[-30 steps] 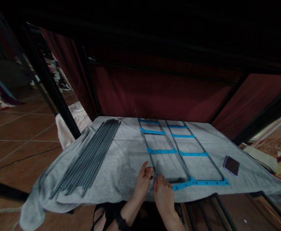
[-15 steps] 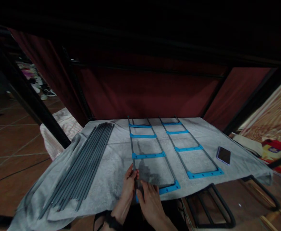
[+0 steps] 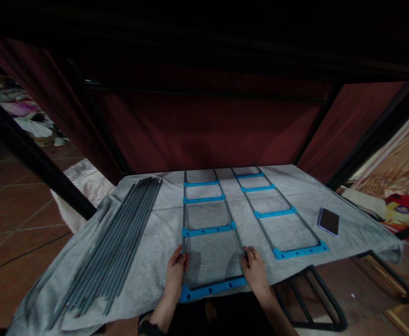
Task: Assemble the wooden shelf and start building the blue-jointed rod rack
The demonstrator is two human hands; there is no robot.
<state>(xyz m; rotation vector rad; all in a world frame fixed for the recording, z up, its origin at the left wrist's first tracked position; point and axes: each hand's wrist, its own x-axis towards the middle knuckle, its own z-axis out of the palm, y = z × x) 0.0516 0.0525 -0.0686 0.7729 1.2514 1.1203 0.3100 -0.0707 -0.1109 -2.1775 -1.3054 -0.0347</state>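
A ladder-like frame of thin grey rods with blue plastic crossbars [image 3: 209,231] lies in front of me on a grey cloth. My left hand [image 3: 176,268] is closed around its left rod, just above the nearest crossbar. On the opposite side my right hand [image 3: 254,268] grips the right rod at about the same height, covering the near right corner. A second frame of the same kind [image 3: 276,213] lies to the right, untouched. Several loose grey rods [image 3: 116,238] are lined up side by side on the left.
A phone [image 3: 329,221] rests on the cloth [image 3: 165,219] at the right. Black metal posts [image 3: 32,154] stand around the table, with a dark red curtain [image 3: 207,135] behind. Below the front edge is a black metal rack [image 3: 312,298]. A red and yellow package [image 3: 405,217] sits at far right.
My right hand has moved from the left rod side across to the right rod and closed on it. My left hand stays on the left rod. The near frame has shifted slightly left.
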